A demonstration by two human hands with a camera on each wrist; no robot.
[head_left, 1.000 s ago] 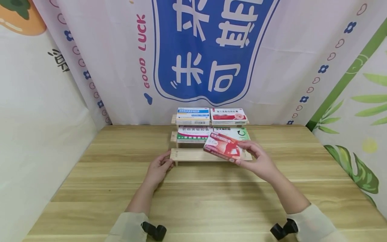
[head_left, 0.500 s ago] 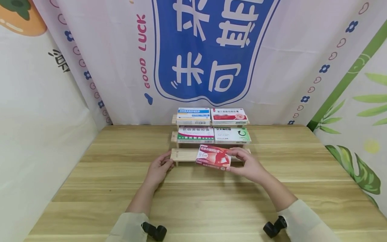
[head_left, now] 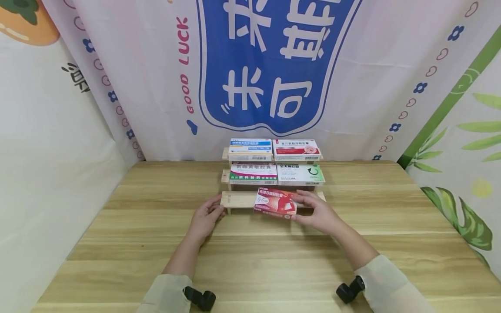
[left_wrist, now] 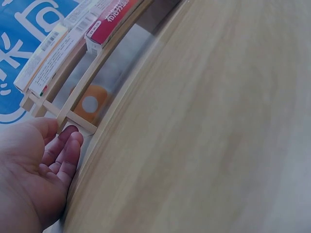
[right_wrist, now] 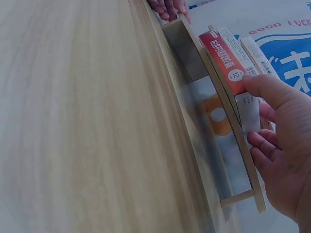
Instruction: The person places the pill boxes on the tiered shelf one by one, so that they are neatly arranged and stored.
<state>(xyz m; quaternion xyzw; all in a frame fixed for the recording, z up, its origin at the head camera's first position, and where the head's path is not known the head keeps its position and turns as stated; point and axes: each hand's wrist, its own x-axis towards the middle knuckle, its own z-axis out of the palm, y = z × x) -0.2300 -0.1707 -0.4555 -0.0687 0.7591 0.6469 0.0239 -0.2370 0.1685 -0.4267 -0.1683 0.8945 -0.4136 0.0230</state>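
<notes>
A red and white medicine box (head_left: 275,203) lies tilted over the lowest step of a small wooden stepped rack (head_left: 238,200). My right hand (head_left: 318,214) grips the box's right end between thumb and fingers. In the right wrist view, the thumb presses the front of the red box (right_wrist: 224,60) and the fingers are behind its end, close to the step. My left hand (head_left: 206,217) holds the left end of the lowest step. From the left wrist view, the left thumb (left_wrist: 46,127) and fingertips pinch the rack's corner.
The top step carries a blue and white box (head_left: 249,150) and a red and white box (head_left: 296,150). On the middle step sit a purple and green box (head_left: 252,174) and a white and green box (head_left: 300,174). A printed cloth (head_left: 164,87) hangs behind the wooden table (head_left: 250,269).
My right hand has brought the red medicine box down and leftward to the lowest step, turning it nearly level. Over the last half second it shifts only slightly. The left hand stays put.
</notes>
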